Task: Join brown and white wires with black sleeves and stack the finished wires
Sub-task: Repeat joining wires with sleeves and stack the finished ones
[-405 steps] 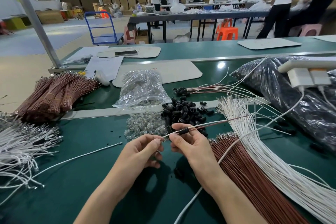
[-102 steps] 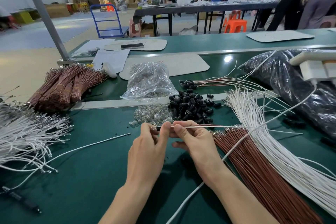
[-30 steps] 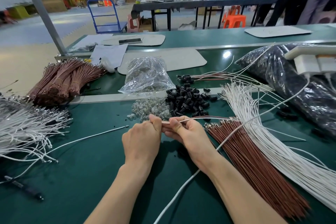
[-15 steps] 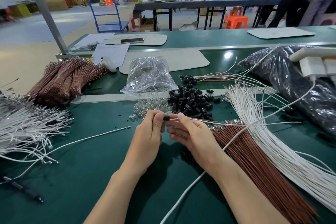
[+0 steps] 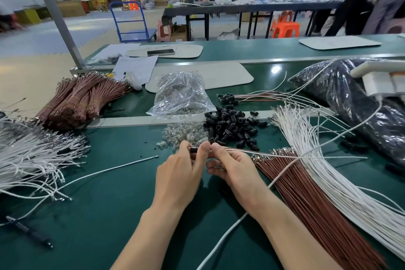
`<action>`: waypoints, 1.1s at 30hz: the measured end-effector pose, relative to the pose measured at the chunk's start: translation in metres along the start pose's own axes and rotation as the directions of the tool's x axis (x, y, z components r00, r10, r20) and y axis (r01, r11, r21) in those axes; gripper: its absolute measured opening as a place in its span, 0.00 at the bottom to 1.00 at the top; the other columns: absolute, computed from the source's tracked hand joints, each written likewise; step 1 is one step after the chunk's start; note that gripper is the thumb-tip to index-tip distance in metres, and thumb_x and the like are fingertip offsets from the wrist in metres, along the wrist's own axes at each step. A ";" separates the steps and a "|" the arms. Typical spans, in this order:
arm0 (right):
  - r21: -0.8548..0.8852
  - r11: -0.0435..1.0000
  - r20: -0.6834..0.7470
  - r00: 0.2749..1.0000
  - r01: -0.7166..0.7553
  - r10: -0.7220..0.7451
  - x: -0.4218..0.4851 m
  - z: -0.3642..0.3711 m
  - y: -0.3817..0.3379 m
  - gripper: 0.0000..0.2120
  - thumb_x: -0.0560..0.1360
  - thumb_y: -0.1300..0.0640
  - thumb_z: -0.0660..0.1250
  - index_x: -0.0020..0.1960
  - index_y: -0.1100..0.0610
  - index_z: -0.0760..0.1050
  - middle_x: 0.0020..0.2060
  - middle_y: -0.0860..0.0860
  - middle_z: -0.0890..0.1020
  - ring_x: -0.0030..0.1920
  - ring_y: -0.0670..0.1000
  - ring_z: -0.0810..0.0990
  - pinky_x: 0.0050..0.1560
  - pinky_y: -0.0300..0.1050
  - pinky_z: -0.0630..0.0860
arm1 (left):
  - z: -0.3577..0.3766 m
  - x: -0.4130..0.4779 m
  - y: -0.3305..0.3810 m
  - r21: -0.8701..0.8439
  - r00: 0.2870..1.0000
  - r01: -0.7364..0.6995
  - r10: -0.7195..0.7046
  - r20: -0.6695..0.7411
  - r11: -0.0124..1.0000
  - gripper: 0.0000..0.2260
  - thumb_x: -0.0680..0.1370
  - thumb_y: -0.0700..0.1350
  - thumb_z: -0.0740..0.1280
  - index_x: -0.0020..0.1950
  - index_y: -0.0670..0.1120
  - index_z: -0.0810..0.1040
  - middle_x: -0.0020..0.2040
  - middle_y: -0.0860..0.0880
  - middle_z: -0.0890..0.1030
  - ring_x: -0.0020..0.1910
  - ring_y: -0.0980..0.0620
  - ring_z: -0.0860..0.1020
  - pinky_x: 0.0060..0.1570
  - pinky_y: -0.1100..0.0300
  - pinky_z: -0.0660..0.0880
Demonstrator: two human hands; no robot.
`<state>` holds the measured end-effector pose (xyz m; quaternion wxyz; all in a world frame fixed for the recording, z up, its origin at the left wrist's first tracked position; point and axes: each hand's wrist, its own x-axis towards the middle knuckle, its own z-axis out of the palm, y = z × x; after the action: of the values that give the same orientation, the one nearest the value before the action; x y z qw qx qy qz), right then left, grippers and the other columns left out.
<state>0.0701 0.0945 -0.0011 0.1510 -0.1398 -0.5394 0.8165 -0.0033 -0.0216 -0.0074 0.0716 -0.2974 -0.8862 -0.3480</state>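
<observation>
Green work table fills the near half of the view, w/ a warehouse hall and other benches far behind. Both hands meet at the centre, just on the near side of the pile of loose sleeves.

The left hand has its fingers curled, and thumb + forefinger pinch one black sleeve. The right hand is curled too and pinches the wire pair, one brown and one white, just right of that sleeve. The thumbs are almost touching.

The sleeve lies w/ its long axis left to right, in one line w/ the pair. The pair runs away to the right, over the heads of the brown wires and across the white wires. Whether the terminals sit fully inside the sleeve cannot be told, because the fingers hide the joint.

As a judgement, the step in hand is the seating of the sleeve on the wire ends, prob. near its finish. The next move turns on one relation. The stack of finished wires lies far and to the right of the hands, beyond the sleeve pile, w/ sleeves to the left and tails to the right, i.e. the same axis as the held piece. The right hand is nearer to it and has the wires, so it could carry the piece there w/o turning it.
</observation>
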 end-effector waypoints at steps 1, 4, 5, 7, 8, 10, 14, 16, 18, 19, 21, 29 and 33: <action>-0.006 1.000 0.000 1.000 0.001 -0.001 0.000 0.000 0.000 0.13 0.81 0.52 0.65 0.47 0.53 0.88 0.43 0.51 0.87 0.38 0.44 0.81 0.41 0.37 0.79 | 0.000 0.000 0.000 -0.003 1.000 0.003 -0.003 0.004 1.000 0.25 0.77 0.72 0.42 0.39 0.52 0.61 0.27 0.52 0.73 0.29 0.51 0.71 0.34 0.51 0.66; -0.039 0.999 0.012 1.000 0.000 0.001 -0.001 -0.001 0.000 0.15 0.83 0.54 0.63 0.48 0.53 0.88 0.43 0.51 0.87 0.39 0.44 0.81 0.43 0.37 0.79 | 0.000 0.000 -0.003 -0.043 1.000 0.005 -0.005 0.015 0.999 0.28 0.76 0.72 0.42 0.39 0.50 0.67 0.29 0.51 0.76 0.32 0.51 0.75 0.35 0.52 0.68; -0.045 0.999 0.016 1.000 -0.002 0.003 -0.001 -0.001 -0.001 0.15 0.83 0.54 0.62 0.48 0.53 0.88 0.43 0.51 0.87 0.39 0.44 0.81 0.43 0.38 0.79 | 0.000 0.000 -0.003 -0.055 1.000 0.006 -0.005 0.020 0.998 0.29 0.76 0.72 0.42 0.40 0.50 0.69 0.30 0.51 0.77 0.34 0.51 0.76 0.36 0.52 0.70; -0.048 0.999 0.022 1.000 -0.001 0.002 -0.001 -0.001 -0.001 0.15 0.83 0.54 0.62 0.49 0.53 0.87 0.44 0.51 0.87 0.39 0.44 0.81 0.43 0.37 0.79 | 0.000 0.001 -0.004 -0.067 0.999 0.009 -0.007 0.032 0.998 0.31 0.77 0.71 0.43 0.43 0.49 0.74 0.33 0.51 0.80 0.37 0.49 0.78 0.42 0.50 0.73; -0.048 0.999 0.025 1.000 0.000 0.001 -0.001 -0.001 -0.001 0.15 0.83 0.54 0.62 0.49 0.53 0.87 0.44 0.51 0.87 0.40 0.44 0.81 0.43 0.37 0.79 | 0.000 0.002 -0.004 -0.071 0.999 0.010 -0.008 0.037 0.997 0.32 0.77 0.71 0.43 0.44 0.49 0.75 0.35 0.51 0.81 0.39 0.49 0.79 0.44 0.49 0.74; -0.052 0.999 0.033 0.999 0.000 0.002 -0.001 -0.002 -0.001 0.15 0.83 0.54 0.62 0.50 0.53 0.87 0.45 0.52 0.87 0.40 0.44 0.81 0.44 0.37 0.79 | 0.001 0.002 -0.005 -0.085 0.999 0.022 -0.018 0.051 0.996 0.32 0.77 0.71 0.43 0.46 0.50 0.77 0.38 0.51 0.83 0.41 0.48 0.80 0.47 0.48 0.76; -0.058 0.998 0.049 0.999 -0.009 0.011 -0.001 -0.002 -0.002 0.15 0.83 0.53 0.62 0.51 0.53 0.87 0.45 0.51 0.87 0.40 0.44 0.81 0.44 0.38 0.79 | 0.002 0.003 -0.006 -0.125 0.997 0.046 -0.039 0.062 0.991 0.33 0.78 0.73 0.43 0.48 0.53 0.80 0.41 0.52 0.85 0.44 0.50 0.81 0.50 0.47 0.77; -0.054 0.998 0.053 0.998 -0.016 0.019 0.000 -0.001 -0.002 0.14 0.82 0.51 0.63 0.51 0.53 0.87 0.45 0.51 0.87 0.40 0.45 0.81 0.44 0.38 0.79 | 0.001 0.002 -0.006 -0.152 0.998 0.049 -0.042 0.054 0.987 0.34 0.76 0.74 0.43 0.48 0.55 0.82 0.40 0.54 0.85 0.43 0.53 0.81 0.50 0.49 0.77; -0.046 0.999 0.050 0.999 -0.020 0.022 0.000 -0.001 -0.002 0.14 0.80 0.49 0.64 0.52 0.54 0.87 0.46 0.52 0.87 0.40 0.45 0.81 0.43 0.39 0.79 | 0.000 0.003 -0.005 -0.265 0.997 0.067 -0.052 0.061 0.962 0.30 0.76 0.73 0.48 0.47 0.57 0.83 0.38 0.57 0.84 0.40 0.56 0.81 0.46 0.51 0.77; -0.046 0.999 0.046 0.999 -0.018 0.020 0.000 -0.001 -0.002 0.14 0.79 0.48 0.65 0.53 0.54 0.86 0.46 0.52 0.87 0.41 0.45 0.81 0.43 0.39 0.79 | 0.000 0.003 -0.004 -0.335 0.997 0.074 -0.059 0.053 0.939 0.27 0.76 0.72 0.50 0.44 0.57 0.82 0.35 0.58 0.83 0.37 0.58 0.79 0.42 0.53 0.76; -0.037 0.999 0.028 1.000 -0.003 0.004 -0.001 -0.001 -0.002 0.13 0.81 0.50 0.64 0.54 0.54 0.86 0.47 0.51 0.86 0.41 0.46 0.81 0.42 0.39 0.78 | -0.003 0.005 -0.004 -0.450 0.995 0.089 -0.104 -0.007 0.888 0.26 0.76 0.70 0.55 0.36 0.51 0.75 0.28 0.57 0.75 0.28 0.57 0.71 0.32 0.55 0.69; 0.166 0.984 -0.175 0.984 0.063 -0.033 0.000 -0.013 -0.017 0.10 0.80 0.58 0.66 0.48 0.54 0.87 0.40 0.51 0.85 0.35 0.47 0.82 0.37 0.40 0.80 | -0.040 0.026 -0.039 -0.858 0.760 0.240 -0.637 -0.125 0.454 0.14 0.83 0.53 0.59 0.39 0.49 0.67 0.31 0.51 0.70 0.22 0.58 0.65 0.20 0.66 0.62; 0.200 0.974 -0.228 0.972 0.105 -0.058 -0.002 -0.019 -0.025 0.10 0.79 0.58 0.67 0.48 0.53 0.87 0.41 0.52 0.86 0.38 0.47 0.84 0.38 0.40 0.81 | -0.044 0.030 -0.045 -0.930 0.668 0.185 -0.735 -0.119 0.318 0.12 0.83 0.52 0.58 0.40 0.51 0.64 0.33 0.51 0.68 0.21 0.57 0.65 0.20 0.66 0.61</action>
<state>0.0817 0.1193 0.0149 0.2574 -0.1906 -0.4350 0.8415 -0.0566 -0.0624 0.0099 0.0450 0.0994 -0.5727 -0.8125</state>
